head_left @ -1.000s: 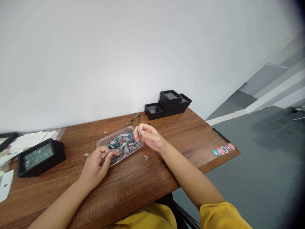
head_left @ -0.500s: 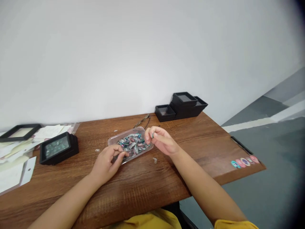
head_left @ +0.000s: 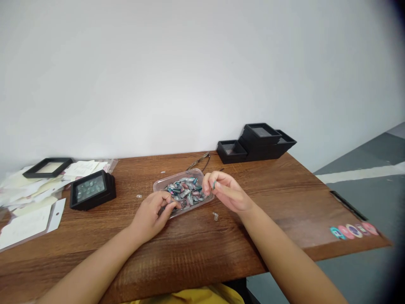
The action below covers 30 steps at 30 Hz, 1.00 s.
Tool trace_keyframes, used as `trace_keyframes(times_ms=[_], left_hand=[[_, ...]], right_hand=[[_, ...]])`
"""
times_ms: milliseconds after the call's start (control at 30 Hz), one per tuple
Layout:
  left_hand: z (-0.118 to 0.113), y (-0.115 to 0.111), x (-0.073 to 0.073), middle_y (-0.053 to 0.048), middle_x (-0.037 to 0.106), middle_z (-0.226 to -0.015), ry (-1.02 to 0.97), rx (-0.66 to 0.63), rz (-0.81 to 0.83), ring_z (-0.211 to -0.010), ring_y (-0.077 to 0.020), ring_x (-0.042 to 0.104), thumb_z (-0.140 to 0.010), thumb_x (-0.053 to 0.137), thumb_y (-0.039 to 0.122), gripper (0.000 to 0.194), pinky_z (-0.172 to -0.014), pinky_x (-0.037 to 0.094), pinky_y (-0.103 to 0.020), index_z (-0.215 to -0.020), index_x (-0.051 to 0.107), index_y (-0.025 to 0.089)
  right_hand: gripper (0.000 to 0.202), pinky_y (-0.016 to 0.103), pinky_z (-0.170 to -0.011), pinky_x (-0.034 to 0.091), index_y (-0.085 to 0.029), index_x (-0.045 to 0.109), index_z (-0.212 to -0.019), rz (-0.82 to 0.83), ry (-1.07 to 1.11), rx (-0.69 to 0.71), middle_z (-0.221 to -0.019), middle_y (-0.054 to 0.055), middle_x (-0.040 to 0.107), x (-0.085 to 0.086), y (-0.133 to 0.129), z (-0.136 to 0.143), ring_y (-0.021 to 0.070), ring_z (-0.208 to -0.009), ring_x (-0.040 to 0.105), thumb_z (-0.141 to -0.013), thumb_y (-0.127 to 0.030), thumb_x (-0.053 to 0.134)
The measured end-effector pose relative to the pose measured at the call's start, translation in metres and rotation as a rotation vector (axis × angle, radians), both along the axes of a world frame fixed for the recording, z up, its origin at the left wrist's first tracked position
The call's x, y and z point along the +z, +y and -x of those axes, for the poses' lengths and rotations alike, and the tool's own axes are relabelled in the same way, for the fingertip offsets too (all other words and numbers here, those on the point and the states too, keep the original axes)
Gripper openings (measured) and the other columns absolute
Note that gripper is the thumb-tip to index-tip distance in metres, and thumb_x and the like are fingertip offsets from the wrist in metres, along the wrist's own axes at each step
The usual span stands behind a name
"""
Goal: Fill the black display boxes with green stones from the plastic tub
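A clear plastic tub holds a heap of small glossy teal, silver and pink pieces that look like false nails. My left hand rests at the tub's near left side, its fingers curled and thumb close to the index fingertip over the rim. What lies between those fingertips is hidden. Above the tub's right end, my right hand pinches one small teal false nail between thumb and fingers.
On the left lie paper cards, an open black frame and black boxes with a clear window. More black boxes are stacked by the wall. Glasses lie behind the tub; clear bits and round stickers are nearer.
The view has shifted, so everything on the table appears farther right. My right hand still pinches the small teal piece, turned slightly; my left hand stays at the tub.
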<state>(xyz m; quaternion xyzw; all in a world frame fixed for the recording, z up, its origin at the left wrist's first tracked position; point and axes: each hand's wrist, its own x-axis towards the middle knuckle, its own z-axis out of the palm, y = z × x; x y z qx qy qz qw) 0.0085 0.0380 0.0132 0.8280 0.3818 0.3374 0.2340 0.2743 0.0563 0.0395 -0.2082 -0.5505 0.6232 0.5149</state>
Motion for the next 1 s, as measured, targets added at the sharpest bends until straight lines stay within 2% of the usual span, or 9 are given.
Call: trace_keyframes(times_ms=[400, 1000], left_hand=[[0.0008, -0.0004, -0.0016, -0.001, 0.075, -0.094, 0.020, 0.008, -0.050, -0.088, -0.0170, 0.070, -0.101, 0.050, 0.027, 0.006, -0.083, 0.051, -0.032, -0.096, 0.051, 0.023], [-0.0012, -0.0007, -0.0007, -0.002, 0.074, -0.084, 0.004, 0.036, -0.084, -0.078, -0.0174, 0.067, -0.098, 0.057, 0.030, 0.016, -0.076, 0.048, -0.032, -0.087, 0.049, 0.022]], right_hand=[[0.024, 0.030, -0.067, 0.043, -0.020, 0.063, -0.081, -0.023, -0.015, 0.012, -0.079, 0.002, 0.060, 0.0011, -0.0007, 0.0000, 0.0144, -0.070, 0.054, -0.088, -0.041, 0.072], [0.019, 0.032, -0.069, 0.043, -0.022, 0.065, -0.081, -0.045, 0.068, -0.066, -0.076, 0.000, 0.057, 0.0021, -0.0011, -0.0060, 0.0150, -0.070, 0.053, -0.088, -0.039, 0.071]])
